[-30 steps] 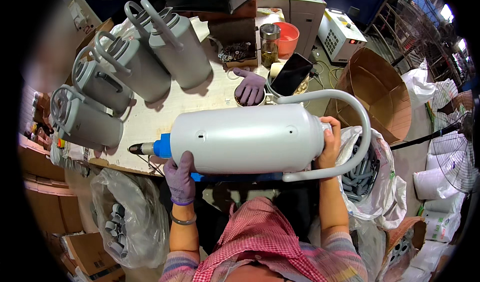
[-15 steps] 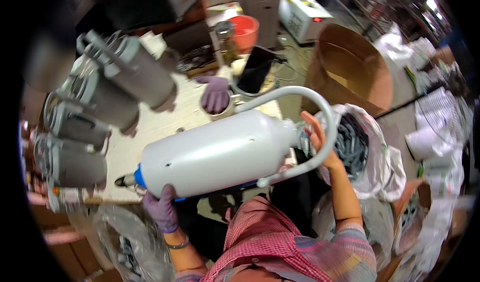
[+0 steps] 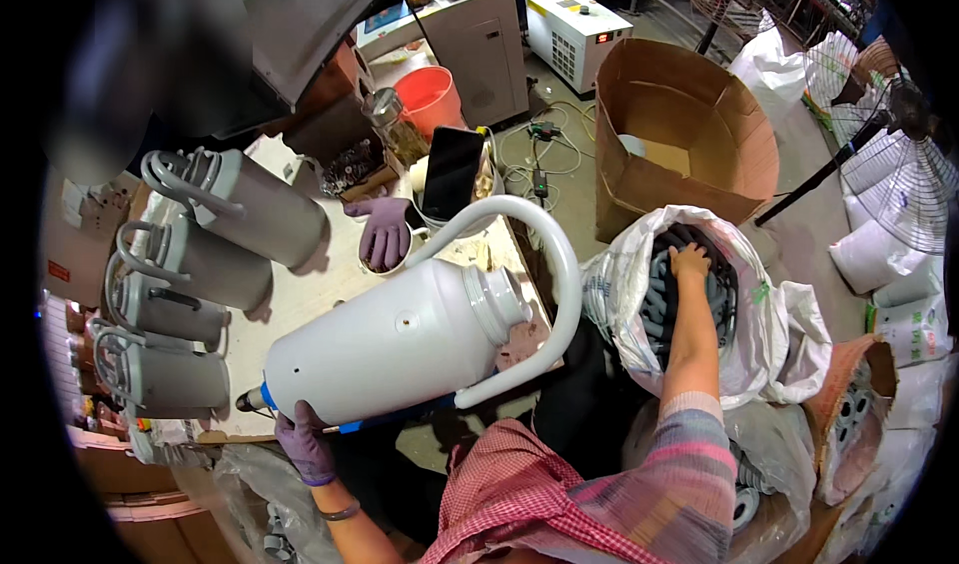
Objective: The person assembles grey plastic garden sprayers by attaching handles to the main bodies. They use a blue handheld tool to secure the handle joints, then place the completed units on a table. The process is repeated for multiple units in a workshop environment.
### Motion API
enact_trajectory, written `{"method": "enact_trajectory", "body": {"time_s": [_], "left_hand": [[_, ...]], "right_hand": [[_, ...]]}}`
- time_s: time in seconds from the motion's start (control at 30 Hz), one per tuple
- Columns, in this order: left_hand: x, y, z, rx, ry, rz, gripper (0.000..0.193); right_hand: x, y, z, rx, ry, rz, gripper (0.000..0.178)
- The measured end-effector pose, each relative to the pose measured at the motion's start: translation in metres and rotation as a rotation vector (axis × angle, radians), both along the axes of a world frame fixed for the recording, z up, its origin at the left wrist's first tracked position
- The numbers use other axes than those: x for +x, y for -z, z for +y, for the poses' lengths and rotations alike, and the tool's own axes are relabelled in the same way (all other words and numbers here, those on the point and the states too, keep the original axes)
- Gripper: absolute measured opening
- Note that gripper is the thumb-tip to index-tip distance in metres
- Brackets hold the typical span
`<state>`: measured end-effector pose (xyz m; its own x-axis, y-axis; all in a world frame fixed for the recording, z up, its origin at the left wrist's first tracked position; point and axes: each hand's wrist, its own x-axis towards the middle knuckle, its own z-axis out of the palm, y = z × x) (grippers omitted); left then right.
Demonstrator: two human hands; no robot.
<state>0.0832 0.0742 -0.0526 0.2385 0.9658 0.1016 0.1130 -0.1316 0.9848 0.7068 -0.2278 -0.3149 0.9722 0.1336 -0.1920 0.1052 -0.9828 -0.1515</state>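
Pale-grey, smooth cylindrical bottle (image 3: 375, 354) lies on its side over the near part of a white worktable (image 3: 312, 286), neck rightward. A purple-gloved left hand (image 3: 306, 448) lays its thumb at the base, fingers hidden, grip unclear; steady support there should prevent rolling. The bare right hand (image 3: 689, 262) reaches among grey curved pieces (image 3: 656, 299) in a white woven sack (image 3: 761, 349); I cannot tell whether it grips one. Two small holes mark the bottle's wall; a thick grey hoop (image 3: 570, 294) curves around its neck.
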Motion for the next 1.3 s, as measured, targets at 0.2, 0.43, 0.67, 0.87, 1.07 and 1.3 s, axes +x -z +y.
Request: {"method": "enact_trajectory", "body": {"time_s": [0.2,0.43,0.67,0.87,1.07,1.3], "left_hand": [[0.002,0.001,-0.012,-0.043,-0.068,-0.021,0.05],[-0.006,0.012,-0.007,-0.042,-0.049,0.02,0.052],[-0.003,0.015,0.008,-0.063,-0.009,-0.042,0.053],[0.004,0.017,0.01,-0.001,0.007,-0.088,0.049],[-0.009,0.02,0.006,-0.035,-0.023,-0.096,0.046],[-0.008,0.017,0.018,-0.031,0.005,-0.004,0.051]], "right_hand": [[-0.013,-0.038,-0.064,-0.095,-0.211,0.234,0.028],[-0.028,-0.038,-0.216,0.87,0.231,0.528,0.029],[-0.042,-0.034,-0.11,0.133,-0.396,0.087,0.044],[-0.049,0.003,-0.079,-0.316,-0.479,0.326,0.067],[-0.067,-0.093,-0.112,0.598,-0.401,0.384,0.06],[-0.096,-0.091,-0.223,0.35,-0.332,0.399,0.044]]}}
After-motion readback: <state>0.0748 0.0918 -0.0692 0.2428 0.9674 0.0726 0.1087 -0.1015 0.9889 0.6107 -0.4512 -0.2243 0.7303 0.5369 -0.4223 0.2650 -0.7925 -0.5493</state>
